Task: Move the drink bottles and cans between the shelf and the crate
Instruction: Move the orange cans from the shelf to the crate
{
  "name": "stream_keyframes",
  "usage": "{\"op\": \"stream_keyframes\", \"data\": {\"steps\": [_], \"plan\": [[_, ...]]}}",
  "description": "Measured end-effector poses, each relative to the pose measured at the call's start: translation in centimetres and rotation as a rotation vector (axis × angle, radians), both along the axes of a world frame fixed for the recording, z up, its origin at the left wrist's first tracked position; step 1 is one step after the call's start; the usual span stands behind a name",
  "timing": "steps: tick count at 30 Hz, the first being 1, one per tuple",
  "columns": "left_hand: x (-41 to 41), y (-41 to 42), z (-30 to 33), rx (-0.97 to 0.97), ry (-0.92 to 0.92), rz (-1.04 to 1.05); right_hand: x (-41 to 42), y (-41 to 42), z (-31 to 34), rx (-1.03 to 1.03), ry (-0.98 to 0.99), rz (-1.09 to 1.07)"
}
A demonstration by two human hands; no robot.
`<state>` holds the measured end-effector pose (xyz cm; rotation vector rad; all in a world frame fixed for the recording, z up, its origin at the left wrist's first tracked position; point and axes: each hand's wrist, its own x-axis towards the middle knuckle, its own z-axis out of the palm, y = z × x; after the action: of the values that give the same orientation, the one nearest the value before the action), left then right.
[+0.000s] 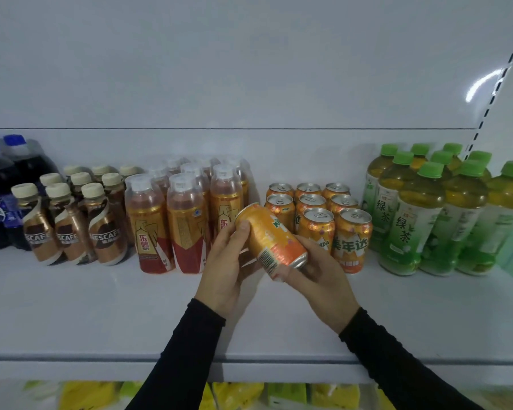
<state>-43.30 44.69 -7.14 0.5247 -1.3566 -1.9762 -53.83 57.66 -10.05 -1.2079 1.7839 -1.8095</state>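
Two hands grip one orange can (271, 238), tilted above the shelf (101, 306): left hand (228, 261) near its top, right hand (317, 273) under its base. Rigid, smooth, likely slippery; hold the sidewall.

White shop shelving under soft, even light

A plain white back panel (219, 69) rises behind, with a slotted upright (495, 84) at far right catching a curved glare (483, 81). Below the near edge, blurred yellow and green packets (237, 395) show.
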Motion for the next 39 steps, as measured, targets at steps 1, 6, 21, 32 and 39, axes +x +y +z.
{"op": "stream_keyframes", "data": {"steps": [1, 6, 21, 32, 39], "plan": [[0.1, 0.0, 0.1, 0.005, 0.002, -0.011, -0.1, 0.0, 0.0, -0.016, -0.051, 0.012], [0.2, 0.4, 0.7, -0.001, 0.019, 0.017, -0.4, 0.2, 0.1, 0.022, -0.03, 0.069], [0.7, 0.9, 1.8, -0.087, -0.005, -0.026, 0.4, 0.7, 1.7, -0.07, -0.399, 0.115], [0.8, 1.4, 1.8, -0.051, 0.002, 0.062, 0.5, 1.2, 1.4, 0.152, 0.256, -0.028], [0.9, 1.5, 1.8, -0.09, 0.003, 0.137, 0.5, 0.7, 0.3, 0.06, 0.314, -0.13]]}}
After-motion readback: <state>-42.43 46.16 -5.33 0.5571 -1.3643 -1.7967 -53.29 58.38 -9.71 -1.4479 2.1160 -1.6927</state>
